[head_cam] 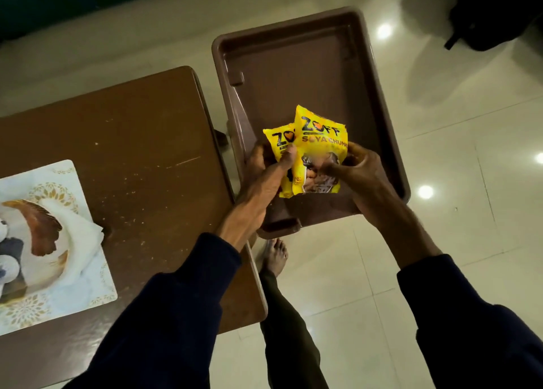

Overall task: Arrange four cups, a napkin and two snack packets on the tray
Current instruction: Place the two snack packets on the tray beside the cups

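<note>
Two yellow snack packets overlap above the near end of a deep brown plastic tub (293, 65). My left hand (264, 177) grips the rear, left packet (277, 142) with its thumb across the front. My right hand (355, 168) holds the front packet (320, 142) by its right side. A white patterned tray (91, 271) lies on the brown table (141, 142) at the left edge. On it rests a folded white napkin (85, 241). Rounded white and dark shapes at the tray's far left may be cups (8, 259), cut off by the frame.
The brown tub stands just right of the table, over a glossy tiled floor (455, 124). My bare foot (276, 253) shows below the tub. A dark bag (493, 12) lies on the floor at the top right.
</note>
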